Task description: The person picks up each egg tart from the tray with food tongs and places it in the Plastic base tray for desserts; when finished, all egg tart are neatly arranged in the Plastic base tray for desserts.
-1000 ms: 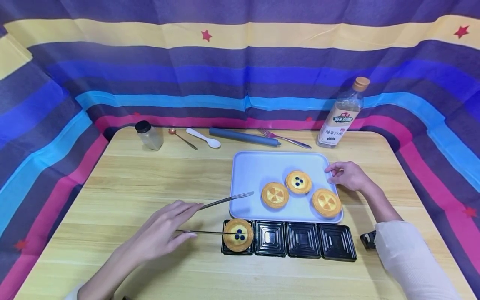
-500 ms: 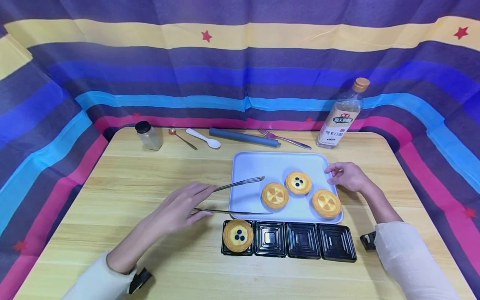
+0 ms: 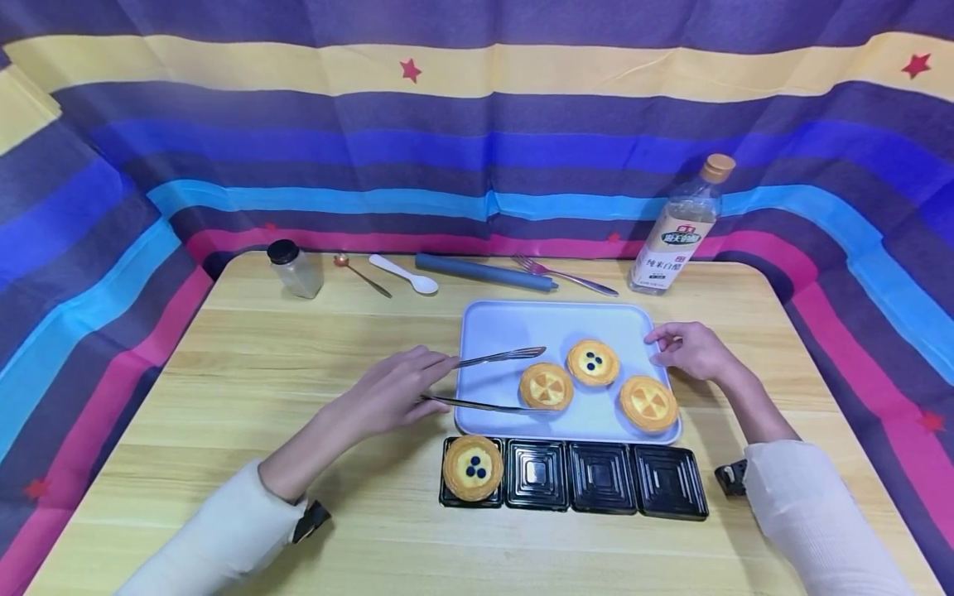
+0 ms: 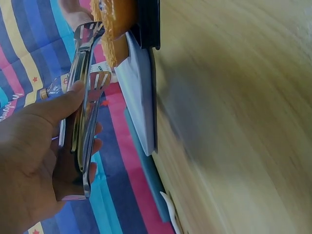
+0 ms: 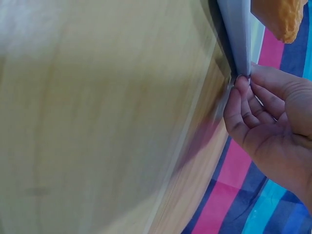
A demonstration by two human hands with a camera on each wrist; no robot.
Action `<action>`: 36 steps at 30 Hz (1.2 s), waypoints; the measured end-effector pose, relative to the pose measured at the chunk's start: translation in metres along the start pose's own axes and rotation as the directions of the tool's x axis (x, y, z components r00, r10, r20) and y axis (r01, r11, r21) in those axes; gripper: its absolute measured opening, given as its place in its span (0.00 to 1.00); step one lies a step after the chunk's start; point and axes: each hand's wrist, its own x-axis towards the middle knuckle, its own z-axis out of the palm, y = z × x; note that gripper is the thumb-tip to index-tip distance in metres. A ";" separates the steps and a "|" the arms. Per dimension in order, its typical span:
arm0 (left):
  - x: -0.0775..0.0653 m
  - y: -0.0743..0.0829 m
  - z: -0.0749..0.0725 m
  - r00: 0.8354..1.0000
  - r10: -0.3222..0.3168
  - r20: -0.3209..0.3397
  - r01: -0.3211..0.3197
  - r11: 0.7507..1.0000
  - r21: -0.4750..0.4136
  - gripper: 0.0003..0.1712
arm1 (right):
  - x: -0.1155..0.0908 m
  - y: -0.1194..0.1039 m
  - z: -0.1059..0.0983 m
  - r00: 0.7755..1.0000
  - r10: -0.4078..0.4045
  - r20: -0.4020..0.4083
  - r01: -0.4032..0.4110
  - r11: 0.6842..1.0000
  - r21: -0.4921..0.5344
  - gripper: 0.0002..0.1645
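Observation:
My left hand (image 3: 395, 389) grips a pair of metal food tongs (image 4: 83, 117), their two arms spread over the left part of the pale lavender tray (image 3: 492, 331). In the head view the tongs' tips straddle an egg tart with a cross-like pattern (image 3: 546, 386); contact cannot be told. On the tray also lie a tart with dark berries (image 3: 593, 362) and another patterned tart (image 3: 649, 403). My right hand (image 3: 691, 349) pinches the tray's right rim, thumb and fingers on either side. In front, a berry tart (image 3: 473, 468) sits on the leftmost section of a black plastic holder (image 3: 602, 478).
Along the back lie a small copper-headed spoon (image 3: 361, 275), a white spoon (image 3: 406, 275), a blue-grey rod (image 3: 486, 271) and a fork (image 3: 566, 275). A black-capped jar (image 3: 296, 270) stands back left, a vinegar bottle (image 3: 674, 236) back right. Striped cloth (image 3: 477, 149) surrounds the wooden table.
My left hand has carried the spread tongs rightward and away from the berry tart on the black holder, over to the patterned tart on the tray. My right hand has stayed put.

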 end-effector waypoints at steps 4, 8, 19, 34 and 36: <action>0.003 0.000 0.004 1.000 0.001 0.014 -0.001 1.000 -0.005 0.36 | 0.000 -0.001 0.000 1.000 -0.005 -0.004 0.005 1.000 0.000 0.21; 0.005 0.001 0.007 1.000 0.011 0.009 -0.011 1.000 -0.007 0.36 | -0.001 -0.002 -0.001 1.000 -0.007 -0.005 0.007 1.000 0.000 0.21; 0.008 0.004 0.009 1.000 0.015 -0.008 -0.015 1.000 0.012 0.35 | 0.000 -0.001 -0.001 1.000 -0.009 -0.005 0.009 1.000 -0.001 0.21; 0.010 0.008 0.007 1.000 0.025 -0.004 -0.024 0.997 0.069 0.33 | -0.001 0.000 0.000 1.000 -0.013 -0.006 0.013 1.000 -0.007 0.20; 0.010 0.008 0.007 1.000 0.026 -0.007 -0.025 0.997 0.075 0.33 | 0.000 0.001 0.000 1.000 -0.012 -0.005 0.012 1.000 -0.006 0.20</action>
